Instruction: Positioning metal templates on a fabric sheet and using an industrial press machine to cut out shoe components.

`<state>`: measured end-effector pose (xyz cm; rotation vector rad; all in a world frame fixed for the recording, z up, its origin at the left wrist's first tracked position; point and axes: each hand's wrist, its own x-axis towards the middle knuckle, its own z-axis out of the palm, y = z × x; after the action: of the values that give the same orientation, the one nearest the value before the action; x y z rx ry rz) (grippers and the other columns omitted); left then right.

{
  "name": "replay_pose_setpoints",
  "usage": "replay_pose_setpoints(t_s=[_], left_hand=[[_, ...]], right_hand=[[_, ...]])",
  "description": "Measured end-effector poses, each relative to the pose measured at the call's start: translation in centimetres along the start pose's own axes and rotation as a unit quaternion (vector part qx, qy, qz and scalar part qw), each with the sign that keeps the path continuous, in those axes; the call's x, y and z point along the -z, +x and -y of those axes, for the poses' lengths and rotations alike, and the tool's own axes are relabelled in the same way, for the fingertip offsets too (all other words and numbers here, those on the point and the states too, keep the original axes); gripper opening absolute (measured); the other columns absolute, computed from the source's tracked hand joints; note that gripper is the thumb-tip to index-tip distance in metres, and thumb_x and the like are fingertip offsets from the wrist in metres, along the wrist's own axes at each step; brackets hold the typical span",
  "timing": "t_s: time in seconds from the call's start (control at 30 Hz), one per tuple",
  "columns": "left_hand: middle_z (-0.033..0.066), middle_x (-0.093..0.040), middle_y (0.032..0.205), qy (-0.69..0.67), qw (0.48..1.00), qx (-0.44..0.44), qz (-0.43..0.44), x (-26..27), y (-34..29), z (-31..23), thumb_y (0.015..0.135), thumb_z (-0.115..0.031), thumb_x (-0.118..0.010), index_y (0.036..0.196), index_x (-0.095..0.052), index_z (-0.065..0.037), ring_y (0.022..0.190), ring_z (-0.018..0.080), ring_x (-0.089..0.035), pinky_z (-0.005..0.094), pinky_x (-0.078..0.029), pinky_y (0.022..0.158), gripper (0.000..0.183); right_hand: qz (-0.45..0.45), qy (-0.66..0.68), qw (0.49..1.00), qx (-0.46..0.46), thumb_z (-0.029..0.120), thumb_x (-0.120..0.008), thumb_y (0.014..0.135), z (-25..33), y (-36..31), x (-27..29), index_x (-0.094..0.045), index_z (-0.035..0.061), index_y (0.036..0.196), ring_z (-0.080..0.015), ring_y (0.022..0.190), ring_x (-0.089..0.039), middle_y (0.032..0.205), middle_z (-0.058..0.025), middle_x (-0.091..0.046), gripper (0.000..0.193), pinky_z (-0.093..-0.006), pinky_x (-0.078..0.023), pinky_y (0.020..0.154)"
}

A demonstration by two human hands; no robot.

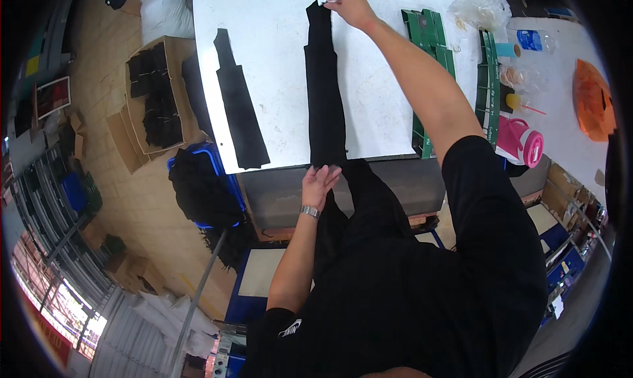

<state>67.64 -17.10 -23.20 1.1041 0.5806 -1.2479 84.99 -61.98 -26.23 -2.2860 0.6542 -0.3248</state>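
A long black fabric piece [324, 101] with a narrower far end lies lengthwise on the white table [280, 68]. My right hand [353, 10] reaches to its far tip, finger and thumb closed at the corner. At the table's front edge my left hand [319, 185], with a metal watch at the wrist, is at the piece's near end. Its fingers are spread and their tips touch or nearly touch the cloth. A second, shorter black fabric piece [242, 114] of similar shape lies apart to the left.
Green folded strips [430, 38] and a long green bar [488, 81] lie right, beside a pink jug [521, 141], plastic bottle [535, 40] and orange bag [593, 101]. Left of the table stand a cardboard box [173, 61] of black pieces and a blue crate [227, 170] heaped with black cloth.
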Motion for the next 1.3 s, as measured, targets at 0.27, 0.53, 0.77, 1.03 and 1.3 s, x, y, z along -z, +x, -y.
replay_pose_setpoints(t_s=[0.27, 0.53, 0.77, 1.03, 1.3], left_hand=[[0.0047, -0.071, 0.110, 0.280, 0.957, 0.071, 0.009, 4.5, -3.4, -0.2, 0.100, -0.025, -0.063, 0.130, -0.057, -0.009, 0.097, 0.0166, -0.070, 0.0319, -0.055, 0.080, 0.035], [0.0095, -0.068, 0.110, 0.455, 0.878, 0.106, 0.103, 9.7, -1.2, -8.9, 0.100, -0.021, -0.061, 0.136, -0.050, -0.007, 0.102, 0.0259, -0.068, 0.0380, -0.057, 0.082, 0.040], [0.0039, -0.064, 0.084, 0.652, 0.700, 0.183, 0.225, 4.6, 4.6, -14.8, 0.102, -0.027, -0.058, 0.128, -0.058, -0.008, 0.082, 0.0221, -0.072, 0.0338, -0.057, 0.062, 0.033], [-0.0009, -0.054, 0.067, 0.767, 0.509, 0.133, 0.368, -15.5, -0.4, 1.8, 0.102, -0.029, -0.060, 0.121, -0.061, -0.006, 0.080, 0.0184, -0.073, 0.0260, -0.056, 0.063, 0.030], [0.0037, -0.069, 0.090, 0.770, 0.233, 0.110, 0.584, -22.5, -18.0, 29.5, 0.102, -0.023, -0.059, 0.126, -0.060, -0.005, 0.082, 0.0148, -0.070, 0.0241, -0.052, 0.061, 0.029]], right_hand=[[0.065, -0.044, 0.997, -0.022, 0.027, -0.071, 0.089, 2.8, -22.8, -2.8, -0.061, -0.0004, 0.123, -0.0372, 0.119, -0.057, 0.127, -0.0206, -0.060, 0.045, -0.0432, -0.045, 0.104], [0.133, -0.073, 0.916, -0.371, 0.020, -0.066, 0.088, 10.9, -61.4, 6.7, -0.069, 0.0056, 0.112, -0.0380, 0.111, -0.062, 0.116, -0.0191, -0.067, 0.028, -0.0456, -0.050, 0.096], [-0.512, -0.075, 0.576, -0.633, 0.019, -0.068, 0.088, 29.1, -81.4, 10.6, -0.070, 0.0024, 0.101, -0.0377, 0.090, -0.068, 0.095, -0.0201, -0.071, 0.021, -0.0433, -0.054, 0.079], [-0.646, -0.187, 0.203, -0.711, 0.021, -0.068, 0.091, 46.5, -91.3, -2.2, -0.068, 0.0014, 0.098, -0.0347, 0.084, -0.066, 0.092, -0.0170, -0.067, 0.021, -0.0420, -0.052, 0.075], [-0.591, 0.043, 0.030, -0.805, 0.041, -0.062, 0.095, 52.1, -89.1, -10.6, -0.069, 0.0005, 0.080, -0.0364, 0.088, -0.064, 0.087, -0.0171, -0.064, 0.044, -0.0469, -0.052, 0.078]])
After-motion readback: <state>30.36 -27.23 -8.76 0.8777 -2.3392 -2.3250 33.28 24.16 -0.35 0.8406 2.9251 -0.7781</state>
